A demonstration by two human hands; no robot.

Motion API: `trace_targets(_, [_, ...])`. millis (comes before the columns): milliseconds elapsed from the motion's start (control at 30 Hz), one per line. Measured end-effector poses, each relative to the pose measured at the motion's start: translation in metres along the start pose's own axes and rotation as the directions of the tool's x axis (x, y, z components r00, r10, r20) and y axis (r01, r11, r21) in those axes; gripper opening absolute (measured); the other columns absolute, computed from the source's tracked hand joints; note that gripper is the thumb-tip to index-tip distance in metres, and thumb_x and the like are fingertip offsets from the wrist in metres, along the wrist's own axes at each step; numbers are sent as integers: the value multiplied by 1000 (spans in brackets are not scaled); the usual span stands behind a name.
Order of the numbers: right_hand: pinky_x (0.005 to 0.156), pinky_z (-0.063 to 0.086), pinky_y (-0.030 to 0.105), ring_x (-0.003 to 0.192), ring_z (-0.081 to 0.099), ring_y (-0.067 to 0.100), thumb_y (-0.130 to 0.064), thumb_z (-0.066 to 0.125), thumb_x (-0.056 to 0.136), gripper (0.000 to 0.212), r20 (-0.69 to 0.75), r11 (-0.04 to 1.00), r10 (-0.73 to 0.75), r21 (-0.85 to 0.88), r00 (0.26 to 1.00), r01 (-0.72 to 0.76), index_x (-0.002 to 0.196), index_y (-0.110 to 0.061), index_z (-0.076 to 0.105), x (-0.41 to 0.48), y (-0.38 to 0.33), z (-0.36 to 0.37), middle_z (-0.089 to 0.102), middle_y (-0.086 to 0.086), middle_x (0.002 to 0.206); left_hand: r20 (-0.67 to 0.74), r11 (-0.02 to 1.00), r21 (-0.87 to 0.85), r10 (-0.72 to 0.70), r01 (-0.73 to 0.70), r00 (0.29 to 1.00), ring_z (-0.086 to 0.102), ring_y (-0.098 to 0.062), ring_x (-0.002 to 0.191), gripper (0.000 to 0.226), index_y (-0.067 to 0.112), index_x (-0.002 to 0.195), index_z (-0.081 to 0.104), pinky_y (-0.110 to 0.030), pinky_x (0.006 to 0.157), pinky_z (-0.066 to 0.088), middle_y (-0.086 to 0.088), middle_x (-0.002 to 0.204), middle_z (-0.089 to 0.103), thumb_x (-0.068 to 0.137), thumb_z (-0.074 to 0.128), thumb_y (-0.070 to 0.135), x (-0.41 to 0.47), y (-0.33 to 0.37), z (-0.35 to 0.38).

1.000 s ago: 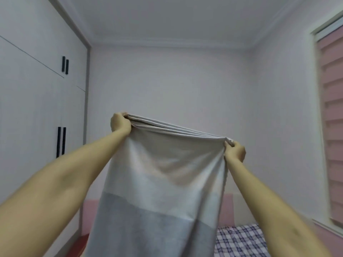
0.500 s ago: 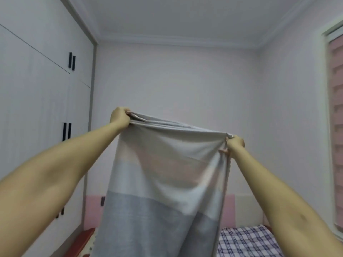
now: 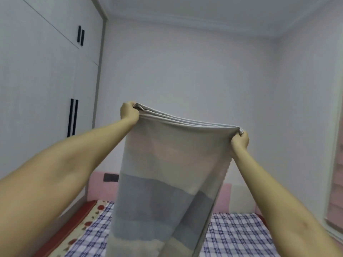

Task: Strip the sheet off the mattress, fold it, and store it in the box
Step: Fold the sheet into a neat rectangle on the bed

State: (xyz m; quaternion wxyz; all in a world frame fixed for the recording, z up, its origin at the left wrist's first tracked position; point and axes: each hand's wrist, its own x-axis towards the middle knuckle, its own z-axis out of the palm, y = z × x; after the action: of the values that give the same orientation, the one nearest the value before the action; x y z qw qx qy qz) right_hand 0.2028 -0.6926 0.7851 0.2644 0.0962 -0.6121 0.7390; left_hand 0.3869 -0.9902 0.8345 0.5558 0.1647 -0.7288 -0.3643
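Observation:
A grey sheet (image 3: 167,179) with pale and darker bands hangs in front of me, folded into several layers along its top edge. My left hand (image 3: 129,112) grips the top left corner. My right hand (image 3: 240,140) grips the top right corner, a little lower. Both arms are stretched out and up, so the sheet hangs down over the bed. Below it lies the mattress (image 3: 237,236) under a blue and white checked cover. No box is in view.
A white wardrobe (image 3: 42,101) with black handles fills the left wall. A pink headboard (image 3: 101,184) stands at the far end of the bed. A pink blind (image 3: 336,186) covers the window on the right.
The view has tilted down, so more of the checked mattress and headboard shows. Both hands keep their hold on the sheet's top corners, and the top edge is pulled straighter.

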Motion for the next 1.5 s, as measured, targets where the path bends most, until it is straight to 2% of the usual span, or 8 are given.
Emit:
trace_targets(300, [80, 34, 21, 95, 46, 13, -14, 36, 100, 28, -87, 999, 40, 17, 995, -39, 118, -4, 54, -25, 37, -14, 51, 0, 106, 387, 963, 212, 75, -168, 919, 52, -26, 89, 44, 7, 114, 55, -25, 73, 39, -16, 106, 50, 71, 56, 6, -29, -53, -3])
trace_targets(600, [78, 36, 26, 87, 44, 17, -9, 35, 95, 20, -71, 943, 248, -212, 966, -258, 94, -17, 53, -80, 151, -38, 51, 3, 96, 374, 891, 445, -99, -85, 922, 57, -36, 89, 18, 16, 67, 58, -37, 72, 45, -12, 79, 54, 85, 59, 11, -106, -151, -9])
trace_targets(833, [63, 53, 28, 84, 61, 24, -5, 47, 89, 20, 242, 856, 487, -321, 839, -405, 102, -10, 62, -116, 199, -59, 65, 13, 94, 648, 999, 32, 13, -44, 762, 49, -13, 73, 19, 11, 78, 60, -16, 62, 35, 7, 74, 59, 90, 52, -1, -189, -177, -22])
trace_targets(900, [62, 52, 26, 81, 60, 19, 0, 45, 92, 17, 461, 879, 476, -244, 749, -409, 100, -9, 58, -154, 196, -62, 64, 8, 88, 802, 986, -107, 9, 129, 597, 53, -9, 76, 14, 16, 86, 62, -17, 69, 40, 12, 76, 62, 91, 55, 5, -227, -169, -24])
trace_targets(1067, [56, 40, 21, 60, 50, 7, 4, 36, 92, 25, 646, 830, 495, -153, 581, -537, 83, -16, 46, -237, 186, -69, 53, -4, 67, 741, 965, 171, 9, 201, -671, 60, -28, 100, 47, 8, 138, 42, -38, 90, 49, -19, 118, 57, 93, 53, 9, -285, -180, -23])
trace_targets(1133, [57, 40, 19, 59, 47, 6, 1, 40, 92, 18, 752, 835, 480, -234, 452, -497, 83, -14, 45, -257, 186, -75, 47, -2, 71, 804, 933, 210, 6, 293, -595, 60, -27, 113, 44, 7, 138, 40, -40, 94, 50, -14, 127, 58, 96, 50, 4, -299, -184, -15])
trace_targets(1267, [67, 44, 18, 68, 54, 3, -6, 45, 92, 8, 884, 860, 420, -316, 206, -400, 90, -12, 49, -292, 181, -80, 49, -3, 80, 963, 933, -4, -93, 360, 253, 40, -15, 132, 55, 24, 131, 44, -24, 96, 42, 2, 136, 44, 85, 64, 2, -317, -184, 11])
trace_targets(1500, [97, 43, 27, 115, 45, 5, -14, 54, 95, 24, 948, 932, 293, -312, 123, 185, 90, -34, 67, -285, 154, -86, 42, -14, 121, 999, 879, -24, 31, 476, -8, 62, 4, 92, 60, 23, 125, 43, -19, 80, 50, 8, 106, 60, 82, 55, -18, -329, -169, 25])
